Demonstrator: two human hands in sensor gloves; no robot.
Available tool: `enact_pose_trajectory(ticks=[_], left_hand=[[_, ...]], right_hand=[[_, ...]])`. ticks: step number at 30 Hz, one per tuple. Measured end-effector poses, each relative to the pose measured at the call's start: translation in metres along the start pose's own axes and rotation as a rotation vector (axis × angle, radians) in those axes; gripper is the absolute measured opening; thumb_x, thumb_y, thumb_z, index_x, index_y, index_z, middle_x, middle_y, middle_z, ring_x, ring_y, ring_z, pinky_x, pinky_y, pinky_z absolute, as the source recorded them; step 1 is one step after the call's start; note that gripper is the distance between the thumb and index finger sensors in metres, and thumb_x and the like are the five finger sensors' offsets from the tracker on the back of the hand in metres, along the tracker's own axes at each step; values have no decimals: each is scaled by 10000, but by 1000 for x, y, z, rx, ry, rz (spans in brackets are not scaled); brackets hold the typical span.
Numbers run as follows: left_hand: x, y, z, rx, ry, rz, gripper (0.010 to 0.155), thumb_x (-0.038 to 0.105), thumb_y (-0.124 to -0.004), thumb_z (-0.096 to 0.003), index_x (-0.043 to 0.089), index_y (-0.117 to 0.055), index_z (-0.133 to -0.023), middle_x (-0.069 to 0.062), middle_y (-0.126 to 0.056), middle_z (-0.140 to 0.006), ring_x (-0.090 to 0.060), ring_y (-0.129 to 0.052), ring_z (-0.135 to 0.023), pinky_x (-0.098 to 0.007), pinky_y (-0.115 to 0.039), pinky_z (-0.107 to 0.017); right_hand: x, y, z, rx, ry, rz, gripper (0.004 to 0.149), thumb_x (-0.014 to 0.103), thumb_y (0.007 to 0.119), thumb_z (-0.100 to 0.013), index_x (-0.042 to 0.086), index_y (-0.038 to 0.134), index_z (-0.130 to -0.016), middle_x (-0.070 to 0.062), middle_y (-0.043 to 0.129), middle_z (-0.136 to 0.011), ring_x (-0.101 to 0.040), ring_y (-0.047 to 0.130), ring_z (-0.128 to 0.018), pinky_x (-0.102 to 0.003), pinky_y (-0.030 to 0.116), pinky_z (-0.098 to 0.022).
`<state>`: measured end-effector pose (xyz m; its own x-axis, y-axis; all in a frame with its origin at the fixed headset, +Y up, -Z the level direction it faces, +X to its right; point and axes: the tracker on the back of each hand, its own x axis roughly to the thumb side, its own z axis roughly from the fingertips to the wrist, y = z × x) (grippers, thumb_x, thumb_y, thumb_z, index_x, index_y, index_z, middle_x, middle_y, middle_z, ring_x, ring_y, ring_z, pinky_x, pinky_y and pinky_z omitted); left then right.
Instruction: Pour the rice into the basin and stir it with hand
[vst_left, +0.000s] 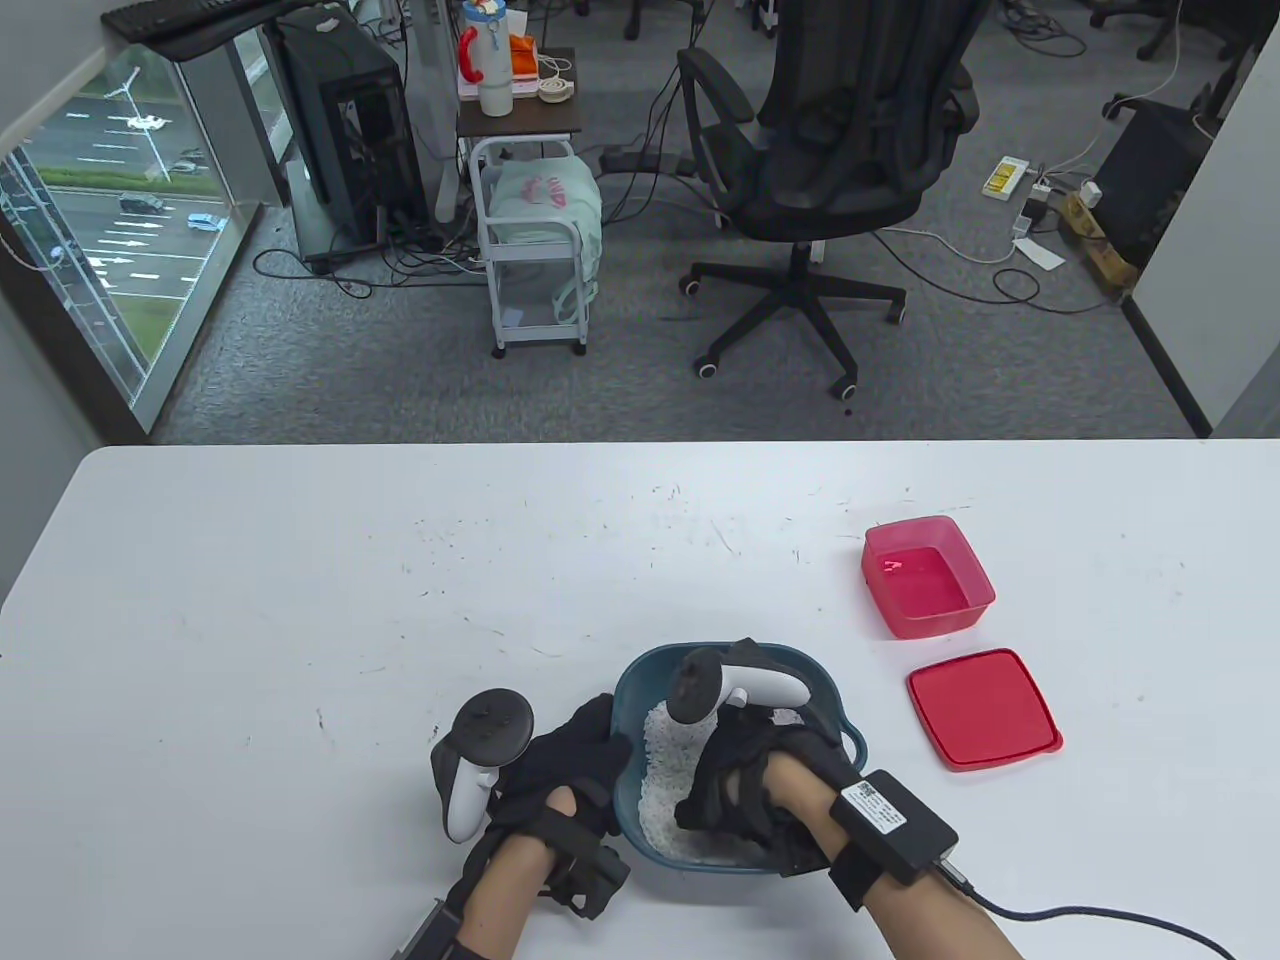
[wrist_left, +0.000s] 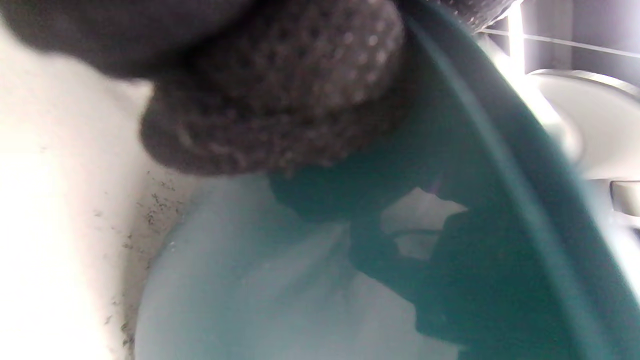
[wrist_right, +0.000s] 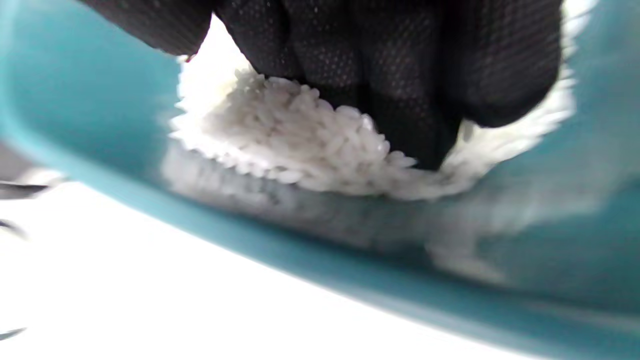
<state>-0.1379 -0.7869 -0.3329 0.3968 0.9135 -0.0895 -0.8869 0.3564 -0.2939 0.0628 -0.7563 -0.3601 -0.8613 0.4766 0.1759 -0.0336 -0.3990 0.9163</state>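
Rice (vst_left: 665, 790) lies in the blue basin (vst_left: 640, 680) near the front edge of the white table (vst_left: 300, 600), seen from above. The right hand (vst_left: 745, 790) is down inside the basin, its gloved fingers buried in the grains, so from here I cannot tell how far they are curled. The left hand (vst_left: 560, 770) rests against the basin's left outer wall, fingers laid along the rim. An empty red container (vst_left: 928, 577) stands toward the table's right edge, and its red lid (vst_left: 984, 708) lies flat just in front of it, apart from the basin.

Left wrist view: blurred and very close. A dark gloved finger (wrist_left: 280, 100) presses on the teal basin wall (wrist_left: 500, 225), with the pale table surface (wrist_left: 50, 200) to the left.

Right wrist view: the right hand's black fingers (wrist_right: 390, 65) hang from the top edge, bunched together and dug into a mound of white rice (wrist_right: 300, 145) against the basin's inner wall (wrist_right: 75, 100). The basin rim (wrist_right: 300, 250) crosses below, with the bright table beyond it.
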Motion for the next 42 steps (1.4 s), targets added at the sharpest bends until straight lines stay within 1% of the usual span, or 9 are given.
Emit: enact_pose_trajectory(ticks=[6,12,15,19,23,28,33,40,42], left_hand=[[0,0,0,-11,-11,-3,661,320,-788,-505,16,-599,-1060,-320,-769,-949,-152,-1078,-78,-238,-957,-2],[0,0,0,-16,-16,-2,658,315,-790,-504,16,-601,-1059,-319,-769,-949,-155,-1081,-81,-241,-959,-4],[0,0,0,-15,-16,-3,659,319,-790,-504,16,-602,-1059,-317,-771,-949,-152,-1082,-82,-241,-959,-5],[0,0,0,-11,-13,0,660,323,-787,-505,16,-600,-1059,-318,-769,-950,-150,-1084,-84,-239,-961,-7],[0,0,1,0,-9,3,655,318,-789,-504,15,-606,-1054,-315,-776,-945,-152,-1085,-80,-238,-963,-3],[1,-1,2,47,-11,16,645,297,-807,-489,-2,-639,-1035,-323,-797,-924,-168,-1082,-41,-247,-957,22],[1,-1,2,49,-5,20,645,299,-806,-489,-1,-638,-1035,-322,-797,-924,-169,-1081,-41,-246,-957,22],[1,-2,3,52,-5,10,645,300,-805,-490,1,-637,-1036,-319,-797,-925,-169,-1080,-40,-245,-956,21],[2,-2,3,47,-11,7,646,302,-804,-490,2,-635,-1037,-320,-794,-927,-169,-1080,-41,-245,-957,19]], right_hand=[[5,-9,-9,-3,-131,-170,681,404,757,-363,-14,697,-898,-270,798,-893,-510,858,-726,-651,701,-500],[1,-29,-9,-216,-33,-183,689,414,718,-397,93,507,-969,-180,563,-1011,-443,579,-901,-654,552,-587],[-1,-34,-3,-374,141,-17,665,409,720,-401,84,569,-960,-189,643,-981,-447,666,-860,-657,587,-565],[-2,-35,4,-440,328,168,645,410,728,-396,25,713,-913,-242,795,-899,-493,805,-773,-662,659,-525],[-6,-28,5,-350,528,358,636,417,732,-385,-13,805,-847,-281,906,-792,-496,918,-640,-621,760,-432],[-1,-7,2,-249,558,491,646,422,742,-369,-87,876,-743,-312,1017,-612,-478,1023,-404,-573,842,-268],[1,7,4,-48,364,312,650,424,764,-343,-119,931,-660,-323,1069,-513,-482,1058,-304,-571,860,-198],[0,4,2,57,-97,-89,663,414,761,-355,-54,826,-820,-304,940,-764,-532,953,-597,-636,801,-391],[-1,3,-1,74,-145,-150,674,413,756,-361,-36,763,-864,-292,871,-833,-523,898,-669,-647,759,-442]])
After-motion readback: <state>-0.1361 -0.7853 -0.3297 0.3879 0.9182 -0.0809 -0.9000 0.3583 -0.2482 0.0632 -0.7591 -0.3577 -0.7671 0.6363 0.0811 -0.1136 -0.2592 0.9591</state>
